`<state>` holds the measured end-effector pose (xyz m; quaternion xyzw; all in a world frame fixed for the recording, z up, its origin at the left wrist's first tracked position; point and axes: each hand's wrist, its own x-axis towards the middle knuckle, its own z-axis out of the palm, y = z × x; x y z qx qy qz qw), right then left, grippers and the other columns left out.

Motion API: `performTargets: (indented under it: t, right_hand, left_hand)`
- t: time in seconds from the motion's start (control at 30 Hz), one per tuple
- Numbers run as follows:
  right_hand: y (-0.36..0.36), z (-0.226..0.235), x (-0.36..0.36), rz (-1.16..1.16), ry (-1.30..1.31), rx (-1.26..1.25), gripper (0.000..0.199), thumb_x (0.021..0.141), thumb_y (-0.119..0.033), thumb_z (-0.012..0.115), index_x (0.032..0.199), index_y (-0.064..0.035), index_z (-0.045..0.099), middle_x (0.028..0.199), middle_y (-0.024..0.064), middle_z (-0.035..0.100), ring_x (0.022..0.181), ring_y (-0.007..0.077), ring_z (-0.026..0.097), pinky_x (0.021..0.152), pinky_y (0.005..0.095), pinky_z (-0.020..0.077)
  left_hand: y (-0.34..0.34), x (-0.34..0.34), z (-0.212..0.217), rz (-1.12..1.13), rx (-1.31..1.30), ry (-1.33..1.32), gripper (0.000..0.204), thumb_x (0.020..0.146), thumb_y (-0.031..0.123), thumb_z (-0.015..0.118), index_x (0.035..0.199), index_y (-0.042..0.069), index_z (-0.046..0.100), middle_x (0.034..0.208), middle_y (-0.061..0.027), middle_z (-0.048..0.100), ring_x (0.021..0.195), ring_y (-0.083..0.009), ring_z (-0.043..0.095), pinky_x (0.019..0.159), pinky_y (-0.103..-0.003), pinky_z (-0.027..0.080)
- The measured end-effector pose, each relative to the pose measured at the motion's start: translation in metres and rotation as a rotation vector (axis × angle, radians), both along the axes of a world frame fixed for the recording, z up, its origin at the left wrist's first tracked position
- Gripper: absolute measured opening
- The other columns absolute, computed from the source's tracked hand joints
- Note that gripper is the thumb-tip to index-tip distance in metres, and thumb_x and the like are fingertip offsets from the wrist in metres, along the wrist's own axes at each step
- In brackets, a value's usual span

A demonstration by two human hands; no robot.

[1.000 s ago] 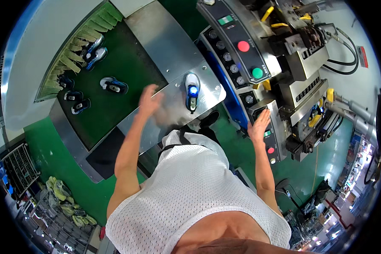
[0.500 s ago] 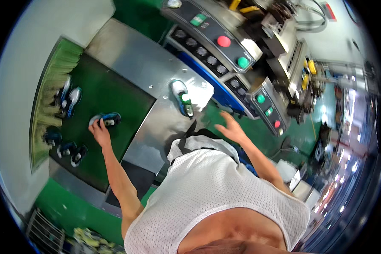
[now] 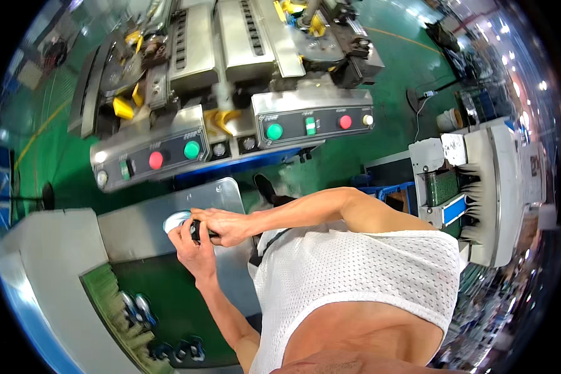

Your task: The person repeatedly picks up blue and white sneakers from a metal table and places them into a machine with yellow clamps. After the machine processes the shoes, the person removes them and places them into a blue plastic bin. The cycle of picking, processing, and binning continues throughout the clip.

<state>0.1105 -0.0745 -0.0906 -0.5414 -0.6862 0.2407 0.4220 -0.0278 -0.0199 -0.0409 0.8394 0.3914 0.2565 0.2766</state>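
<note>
Both my hands are together over a bare metal plate (image 3: pixel 131 224). Between them is a shoe (image 3: pixel 176 219) with a white, blue-edged toe; its dark rear part is largely covered by fingers. My left hand (image 3: pixel 194 254) is closed around the near side of the shoe. My right hand (image 3: pixel 227 227) grips it from the right, fingers bent over it. Whether a second shoe is under my hands, I cannot tell. Nearer me, a dark green belt (image 3: pixel 168 274) carries several more shoes, among them a white-and-blue pair (image 3: pixel 137 308).
Beyond the plate stands a machine with two control panels (image 3: pixel 311 121) bearing red and green buttons. A bristle curtain (image 3: pixel 115 305) hangs at the left end of the belt, under a pale housing (image 3: pixel 56 255). Another bristled machine (image 3: pixel 495 193) stands at the right.
The view has turned to the right. My left hand has left the belt, where it was on a shoe. My right hand, open and apart before, now joins it on a shoe over the plate.
</note>
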Motion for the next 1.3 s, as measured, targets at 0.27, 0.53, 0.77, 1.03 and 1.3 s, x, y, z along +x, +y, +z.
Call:
performTargets:
  t: [0.27, 0.53, 0.77, 1.03, 1.3]
  right_hand:
    - [-0.071, 0.085, 0.170, -0.089, 1.016, -0.506, 0.059, 0.083, -0.021, 0.074, 0.131, 0.0024, 0.047, 0.116, 0.0064, 0.058, 0.107, 0.0158, 0.052, 0.093, 0.0302, 0.0437]
    - [-0.108, 0.096, 0.225, -0.158, 1.493, -0.268, 0.066, 0.090, -0.030, 0.066, 0.137, 0.0107, 0.043, 0.131, 0.0243, 0.057, 0.117, 0.0276, 0.061, 0.100, 0.0358, 0.0492]
    - [-0.091, 0.089, 0.215, -0.160, 1.530, -0.207, 0.066, 0.094, -0.035, 0.061, 0.139, 0.0091, 0.040, 0.131, 0.0269, 0.056, 0.111, 0.0306, 0.064, 0.093, 0.0388, 0.0550]
    - [-0.076, 0.093, 0.196, -0.195, 1.459, -0.233, 0.066, 0.093, -0.035, 0.063, 0.138, 0.0082, 0.043, 0.128, 0.0231, 0.059, 0.111, 0.0251, 0.065, 0.093, 0.0364, 0.0544]
    - [-0.063, 0.111, 0.183, -0.264, 1.538, -0.189, 0.045, 0.093, -0.020, 0.065, 0.127, 0.0038, 0.050, 0.111, 0.0108, 0.066, 0.096, 0.0167, 0.067, 0.084, 0.0339, 0.0567]
  left_hand:
    - [0.031, 0.122, 0.071, -0.091, 0.162, -0.400, 0.039, 0.098, 0.018, 0.060, 0.129, -0.004, 0.052, 0.138, -0.0199, 0.046, 0.115, -0.0273, 0.054, 0.082, -0.032, 0.052]
    - [0.025, 0.136, 0.035, -0.051, -0.020, -0.190, 0.042, 0.088, -0.003, 0.061, 0.129, 0.001, 0.054, 0.138, -0.0153, 0.047, 0.123, -0.0281, 0.050, 0.090, -0.035, 0.051]
    - [0.019, 0.114, 0.018, -0.033, -0.130, -0.144, 0.039, 0.091, 0.002, 0.062, 0.129, 0.003, 0.053, 0.136, -0.0135, 0.050, 0.119, -0.0245, 0.054, 0.089, -0.033, 0.051]
    - [0.034, 0.087, -0.002, -0.033, -0.140, -0.131, 0.041, 0.090, 0.002, 0.062, 0.130, 0.001, 0.052, 0.138, -0.0164, 0.048, 0.119, -0.0294, 0.054, 0.090, -0.036, 0.051]
    - [0.073, 0.096, 0.014, -0.062, -0.107, -0.169, 0.043, 0.092, 0.004, 0.060, 0.134, 0.002, 0.050, 0.135, -0.0152, 0.054, 0.121, -0.0292, 0.054, 0.094, -0.037, 0.048]
